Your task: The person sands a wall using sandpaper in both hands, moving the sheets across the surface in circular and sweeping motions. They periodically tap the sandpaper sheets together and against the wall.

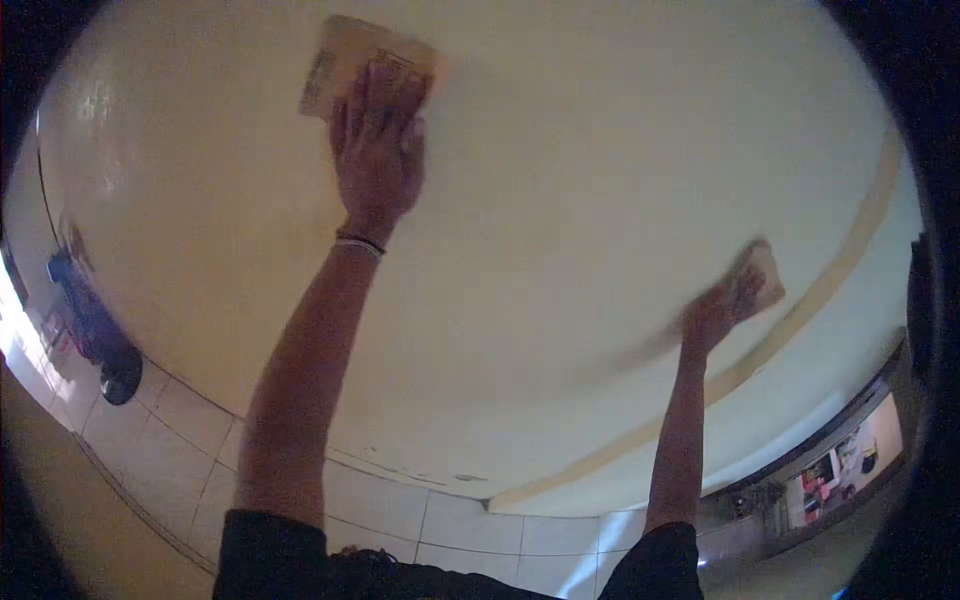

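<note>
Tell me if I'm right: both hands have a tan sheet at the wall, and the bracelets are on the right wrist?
Not quite: the head view shows the bracelets on the left wrist. The rest is right: the left hand has a tan sheet at the wall, and the right hand has another.

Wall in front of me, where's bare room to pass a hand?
The wall is bare between your left hand and right hand, down towards the floor tiles. Crowded: at the brown sheet, and between right hand and tan strip.
</note>
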Action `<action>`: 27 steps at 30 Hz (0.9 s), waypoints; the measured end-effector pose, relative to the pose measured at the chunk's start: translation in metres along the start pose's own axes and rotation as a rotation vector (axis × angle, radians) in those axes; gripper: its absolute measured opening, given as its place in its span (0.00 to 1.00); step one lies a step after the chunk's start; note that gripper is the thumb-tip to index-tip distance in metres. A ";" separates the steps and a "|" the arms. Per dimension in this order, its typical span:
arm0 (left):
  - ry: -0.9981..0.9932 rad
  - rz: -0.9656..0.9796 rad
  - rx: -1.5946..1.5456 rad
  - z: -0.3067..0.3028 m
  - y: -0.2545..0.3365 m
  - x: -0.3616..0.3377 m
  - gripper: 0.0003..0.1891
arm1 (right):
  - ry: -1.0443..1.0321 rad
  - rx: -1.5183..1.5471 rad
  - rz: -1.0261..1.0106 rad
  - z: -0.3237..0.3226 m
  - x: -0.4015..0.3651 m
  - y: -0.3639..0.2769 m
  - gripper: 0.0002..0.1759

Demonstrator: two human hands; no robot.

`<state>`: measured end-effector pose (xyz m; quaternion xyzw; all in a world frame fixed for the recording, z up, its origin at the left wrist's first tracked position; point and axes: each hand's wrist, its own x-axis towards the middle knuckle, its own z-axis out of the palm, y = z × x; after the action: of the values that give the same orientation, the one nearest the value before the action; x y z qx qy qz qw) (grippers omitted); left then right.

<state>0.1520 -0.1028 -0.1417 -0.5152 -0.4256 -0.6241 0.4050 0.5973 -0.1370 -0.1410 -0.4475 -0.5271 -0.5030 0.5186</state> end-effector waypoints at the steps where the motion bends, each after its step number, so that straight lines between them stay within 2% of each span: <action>1: -0.011 -0.016 -0.018 -0.001 0.001 0.001 0.21 | 0.029 -0.073 -0.108 0.006 0.011 -0.033 0.28; 3: -0.022 -0.059 -0.030 -0.003 -0.001 0.001 0.21 | -0.048 0.224 -0.086 0.018 0.022 -0.098 0.28; 7: 0.005 -0.052 -0.035 -0.006 -0.006 -0.003 0.20 | -0.240 -0.088 -0.363 0.040 0.028 -0.225 0.28; 9: -0.029 -0.089 -0.075 -0.006 -0.007 -0.005 0.19 | -0.224 0.045 -0.524 0.045 0.028 -0.277 0.26; 11: -0.066 -0.067 -0.050 -0.009 -0.007 -0.004 0.20 | -0.243 0.270 -0.571 0.049 0.026 -0.312 0.25; 15: -0.011 -0.101 -0.072 -0.004 -0.012 -0.004 0.22 | -0.253 0.229 -0.597 0.044 0.034 -0.320 0.26; 17: 0.002 -0.027 -0.008 -0.001 -0.012 -0.001 0.23 | -0.249 0.282 -0.640 0.042 0.037 -0.305 0.26; 19: 0.050 -0.182 -0.537 0.006 -0.007 0.001 0.23 | -0.291 0.287 -0.646 0.039 0.036 -0.290 0.26; 21: 0.117 -0.243 -0.885 0.008 -0.002 0.005 0.26 | -0.326 0.272 -0.647 0.033 0.036 -0.266 0.25; 23: 0.102 -0.060 -0.352 0.009 -0.013 0.000 0.27 | -0.293 0.255 -0.705 0.018 0.037 -0.236 0.26; 25: 0.123 -0.068 -0.449 0.009 0.000 0.003 0.24 | -0.305 0.131 -0.705 0.008 0.040 -0.197 0.26; 27: 0.101 0.025 -0.335 0.006 -0.003 0.007 0.23 | -0.315 0.122 -0.694 -0.003 0.038 -0.157 0.26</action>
<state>0.1500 -0.0963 -0.1342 -0.5485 -0.2884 -0.7063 0.3422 0.4397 -0.1569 -0.1132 -0.2825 -0.7493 -0.5416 0.2558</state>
